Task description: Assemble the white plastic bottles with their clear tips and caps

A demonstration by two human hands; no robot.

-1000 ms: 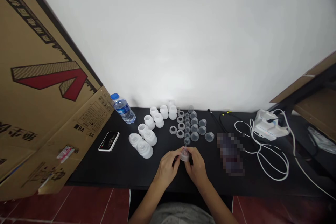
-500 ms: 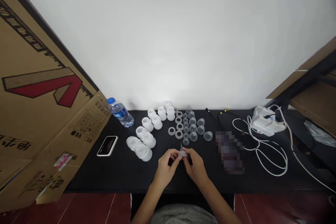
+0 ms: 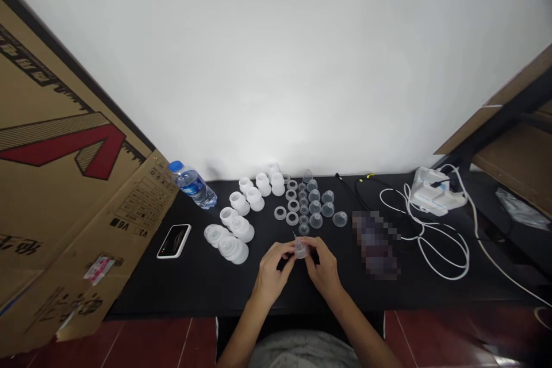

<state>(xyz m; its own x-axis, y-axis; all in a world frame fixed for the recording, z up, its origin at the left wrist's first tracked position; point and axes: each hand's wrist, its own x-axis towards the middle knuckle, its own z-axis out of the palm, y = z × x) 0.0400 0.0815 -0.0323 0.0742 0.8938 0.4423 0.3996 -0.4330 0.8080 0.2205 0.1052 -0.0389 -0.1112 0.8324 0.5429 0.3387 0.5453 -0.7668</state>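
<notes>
Over the black tabletop (image 3: 181, 284), the left hand (image 3: 271, 274) and the right hand (image 3: 323, 269) are drawn close together near the front edge, fingers curled and pinching a small translucent plastic cup (image 3: 301, 249) from either side, just above the surface. A thin tip seems to stick up beside the cup, though it is too small to be sure. Just ahead lie clear domed cups (image 3: 315, 206) and flat translucent rings (image 3: 292, 218), with white moulded sleeves (image 3: 254, 195) and frosted stacked pieces (image 3: 228, 248) to the left. Farther left stand a water bottle (image 3: 192, 184) and a phone-sized device (image 3: 173, 240), beside a leaning cardboard carton (image 3: 64, 144). To the right, a white cable (image 3: 435, 241) lies looped on the tabletop
</notes>
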